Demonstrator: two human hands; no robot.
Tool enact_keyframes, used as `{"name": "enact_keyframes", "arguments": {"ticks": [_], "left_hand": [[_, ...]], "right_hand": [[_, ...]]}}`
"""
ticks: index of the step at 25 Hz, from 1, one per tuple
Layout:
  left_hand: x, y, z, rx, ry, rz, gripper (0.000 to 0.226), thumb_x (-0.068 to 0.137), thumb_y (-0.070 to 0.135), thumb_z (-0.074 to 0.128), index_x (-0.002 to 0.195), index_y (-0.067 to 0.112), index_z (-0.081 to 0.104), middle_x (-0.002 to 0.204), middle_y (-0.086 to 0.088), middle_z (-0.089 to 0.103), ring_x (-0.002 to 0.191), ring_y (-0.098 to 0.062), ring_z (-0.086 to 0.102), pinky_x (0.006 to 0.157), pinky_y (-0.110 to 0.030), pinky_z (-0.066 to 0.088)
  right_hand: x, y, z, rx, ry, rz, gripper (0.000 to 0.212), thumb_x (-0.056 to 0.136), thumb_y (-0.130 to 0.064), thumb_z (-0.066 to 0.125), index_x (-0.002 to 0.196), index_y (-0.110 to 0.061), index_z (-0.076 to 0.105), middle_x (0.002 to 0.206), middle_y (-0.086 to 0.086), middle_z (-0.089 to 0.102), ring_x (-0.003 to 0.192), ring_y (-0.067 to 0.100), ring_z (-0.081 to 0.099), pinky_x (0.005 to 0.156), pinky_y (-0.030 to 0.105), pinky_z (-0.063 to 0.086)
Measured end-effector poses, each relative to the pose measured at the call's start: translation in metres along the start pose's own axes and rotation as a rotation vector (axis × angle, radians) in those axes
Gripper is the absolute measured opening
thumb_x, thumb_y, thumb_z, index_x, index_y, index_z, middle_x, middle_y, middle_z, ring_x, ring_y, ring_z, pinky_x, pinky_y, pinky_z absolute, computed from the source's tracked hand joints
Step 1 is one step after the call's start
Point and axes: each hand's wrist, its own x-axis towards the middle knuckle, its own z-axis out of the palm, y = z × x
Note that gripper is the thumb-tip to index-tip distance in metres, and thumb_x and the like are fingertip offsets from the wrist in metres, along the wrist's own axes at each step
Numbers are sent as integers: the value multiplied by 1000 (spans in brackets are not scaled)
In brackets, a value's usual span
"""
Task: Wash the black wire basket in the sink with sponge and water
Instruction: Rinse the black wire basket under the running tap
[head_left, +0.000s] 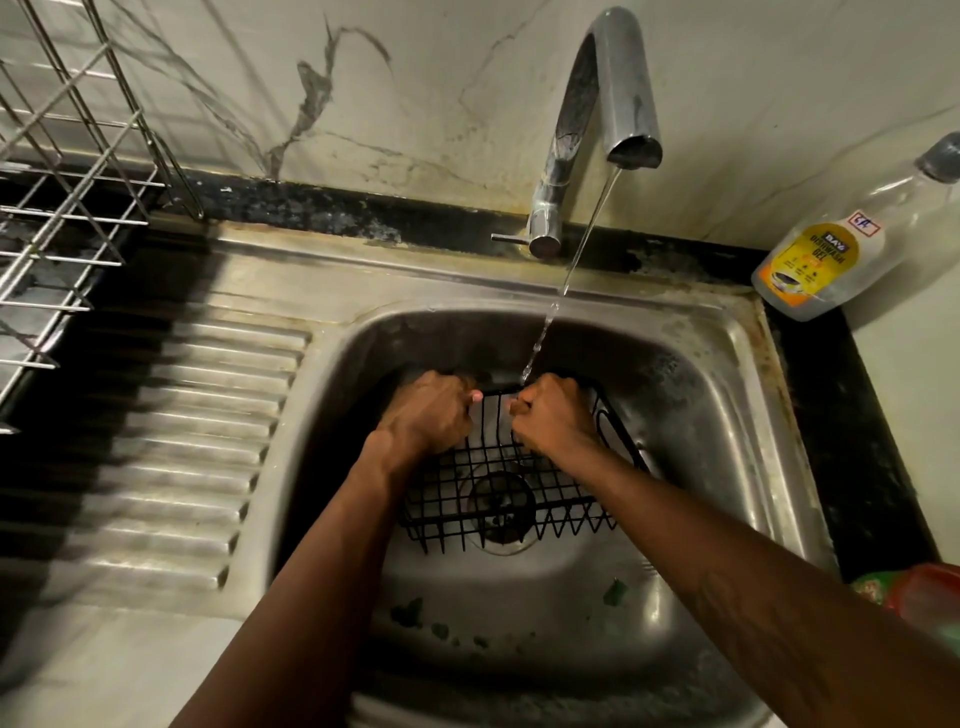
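Holding the basket (511, 486) over the drain (501, 506), I have both hands on its far rim: my left hand (428, 413) is closed on the wire left of the water stream (540, 338), my right hand (553, 415) closed on it just right of the stream. Each grip is a full fist around the rim, and the basket sits tilted inside the sink (727, 374), its near edge down toward the drain. Water from the tap (597, 119) falls between my fists onto the rim. I see no sponge anywhere near the drain, so scrubbing looks not yet begun. My worry from here: wet wire is slippery, and letting go with one hand to fetch a sponge could let the basket swing or drop against the sink wall. Thin water may also splash off the wires toward the bottle (831, 249) on the worktop (857, 441).
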Motion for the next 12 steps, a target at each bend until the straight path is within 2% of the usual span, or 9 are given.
{"name": "enact_keyframes", "arguments": {"ticks": [2,4,6,9,11,12], "left_hand": [[-3,-10,2,-35,-26,-38,32,98,41,45,120,26,64,112,-4,69,94,-22,64,82,-38,56],[-8,-16,3,-63,-42,-70,31,99,40,47,117,24,65,114,-5,67,96,-22,63,86,-41,56],[-11,-18,1,-80,-18,-76,27,99,38,49,115,22,66,111,-5,68,94,-22,64,85,-42,57],[-8,-21,-1,-86,1,-75,27,99,37,50,114,22,67,112,-6,70,98,-26,66,86,-41,57],[-6,-24,0,-79,-10,-77,27,99,37,50,111,21,67,111,-7,70,99,-28,66,87,-42,57],[-7,-25,1,-80,-18,-80,27,100,37,49,110,21,68,110,-7,71,97,-27,66,87,-41,57]], "right_hand": [[5,-13,2,-141,-174,-5,13,89,-25,75,79,-18,69,76,2,68,69,15,68,59,27,58],[3,-18,10,-241,-305,-49,11,89,-24,75,87,-17,66,89,5,68,79,19,69,71,37,63],[3,-15,15,-190,-261,-86,14,89,-23,74,80,-18,64,92,6,67,81,18,66,74,37,62],[6,-17,7,-30,-126,-103,19,92,-28,72,77,-16,71,84,4,69,80,19,69,77,37,62],[8,-16,-3,90,-28,-62,22,91,-28,74,71,-17,74,72,1,71,67,16,71,66,36,63],[9,-14,-9,98,-8,-45,18,90,-27,74,75,-17,74,74,0,70,67,15,70,63,35,63]]}}
